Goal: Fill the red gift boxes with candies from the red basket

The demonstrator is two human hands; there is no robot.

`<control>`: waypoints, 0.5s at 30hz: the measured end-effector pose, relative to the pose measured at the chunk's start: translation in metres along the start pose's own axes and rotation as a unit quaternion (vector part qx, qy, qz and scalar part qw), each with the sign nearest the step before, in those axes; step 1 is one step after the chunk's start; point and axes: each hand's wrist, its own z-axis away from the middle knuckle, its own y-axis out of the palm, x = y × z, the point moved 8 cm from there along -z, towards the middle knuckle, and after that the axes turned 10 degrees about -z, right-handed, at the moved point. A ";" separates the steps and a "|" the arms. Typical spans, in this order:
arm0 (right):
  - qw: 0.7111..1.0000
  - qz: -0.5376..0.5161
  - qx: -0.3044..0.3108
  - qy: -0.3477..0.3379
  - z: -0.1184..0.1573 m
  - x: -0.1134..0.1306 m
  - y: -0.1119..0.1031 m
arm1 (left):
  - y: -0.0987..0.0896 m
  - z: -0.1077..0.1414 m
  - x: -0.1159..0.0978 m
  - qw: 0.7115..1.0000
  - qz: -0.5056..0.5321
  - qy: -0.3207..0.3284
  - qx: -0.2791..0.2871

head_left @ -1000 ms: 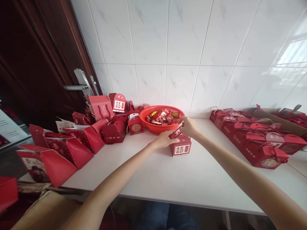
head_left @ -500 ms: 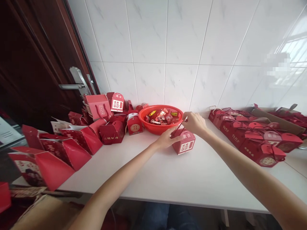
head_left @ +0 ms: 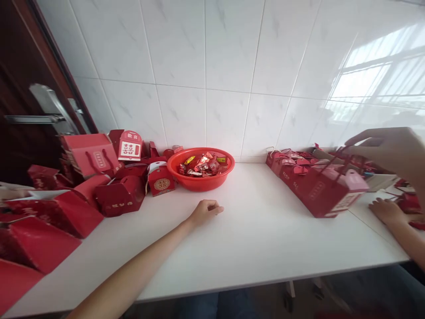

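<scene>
At the right, my right hand [head_left: 393, 144] is closed on the cord handles of a red gift box [head_left: 327, 190]. The box hangs tilted in front of a row of similar boxes, with part of its printed end panel showing. My left hand [head_left: 206, 212] is low over the white table [head_left: 212, 261], fingers loosely curled with a gap at the thumb and nothing in them. Just behind it stands a red plastic basket [head_left: 199, 182] of wrapped candies [head_left: 204, 164].
Red boxes [head_left: 119, 195] and open red bags [head_left: 46, 243] crowd the left side. Lined up at the right are more filled-looking boxes [head_left: 285, 168]. Another person's hand [head_left: 387, 210] rests at the far right. A tiled wall [head_left: 219, 119] stands behind.
The view has turned right. My right hand has carried the box from the table's middle to the right row. My left hand has let go of that box.
</scene>
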 end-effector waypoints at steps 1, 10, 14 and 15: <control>1.000 0.000 -0.016 0.013 -0.003 -0.011 -0.014 | 0.000 0.000 -0.002 1.000 -0.003 0.001 0.001; 0.984 0.162 -0.049 0.063 -0.033 -0.095 -0.064 | -0.002 0.000 -0.006 1.000 -0.017 0.005 0.010; 0.972 0.229 -0.032 0.047 -0.052 -0.129 -0.051 | -0.002 0.001 -0.008 1.000 -0.025 0.006 0.009; 0.974 0.224 -0.027 0.039 -0.056 -0.137 -0.046 | -0.003 0.001 -0.008 1.000 -0.026 0.006 0.008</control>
